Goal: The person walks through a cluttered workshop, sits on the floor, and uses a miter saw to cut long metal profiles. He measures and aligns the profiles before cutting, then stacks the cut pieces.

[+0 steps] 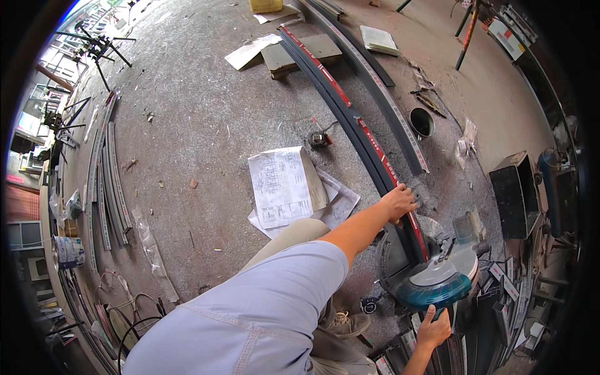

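A long dark metal profile [373,164] with a red printed strip runs from the far middle of the floor to a miter saw [436,291] with a teal housing and a pale blade guard. My left hand [399,203] is closed over this profile just before the saw, fingers wrapped across its top. The near end of the profile reaches in beside the blade guard, where the blade itself is hidden. Lower right, my right hand [433,327] grips the saw's handle, thumb up along it.
Printed papers [281,187] and a tape measure [319,139] lie left of the profile. A second dark profile [409,153] is to its right, near a black cup [421,122]. Several offcuts [500,312] crowd the saw's right. My shoe [347,325] stands close to the saw.
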A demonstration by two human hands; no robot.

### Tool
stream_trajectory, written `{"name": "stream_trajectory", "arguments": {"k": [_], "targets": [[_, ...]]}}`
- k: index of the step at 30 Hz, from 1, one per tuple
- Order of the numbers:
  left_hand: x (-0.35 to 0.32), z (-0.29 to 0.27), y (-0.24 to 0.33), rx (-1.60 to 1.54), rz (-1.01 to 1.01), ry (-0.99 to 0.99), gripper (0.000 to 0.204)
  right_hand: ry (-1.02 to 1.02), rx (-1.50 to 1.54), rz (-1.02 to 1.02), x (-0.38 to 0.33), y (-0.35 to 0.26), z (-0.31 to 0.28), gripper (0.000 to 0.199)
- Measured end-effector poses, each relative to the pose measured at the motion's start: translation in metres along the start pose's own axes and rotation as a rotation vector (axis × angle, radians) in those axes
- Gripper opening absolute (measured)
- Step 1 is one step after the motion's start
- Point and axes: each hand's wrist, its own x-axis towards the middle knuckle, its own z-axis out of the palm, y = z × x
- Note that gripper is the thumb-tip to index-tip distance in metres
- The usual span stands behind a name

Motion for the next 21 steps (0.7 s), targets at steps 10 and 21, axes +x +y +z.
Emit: {"name": "stream_trajectory", "arguments": {"k": [10,21], "targets": [[-0.001,0.002,-0.001,0.005,0.007,0.011,0.072,0.003,0.016,0.010,-0.008,-0.004,0.009,0.072],[0.003,0.007,-0.003,0.021,0.009,-0.024,0.082,0.047,-0.024,0.001,-0.024,-0.002,0.031,0.073]]}}
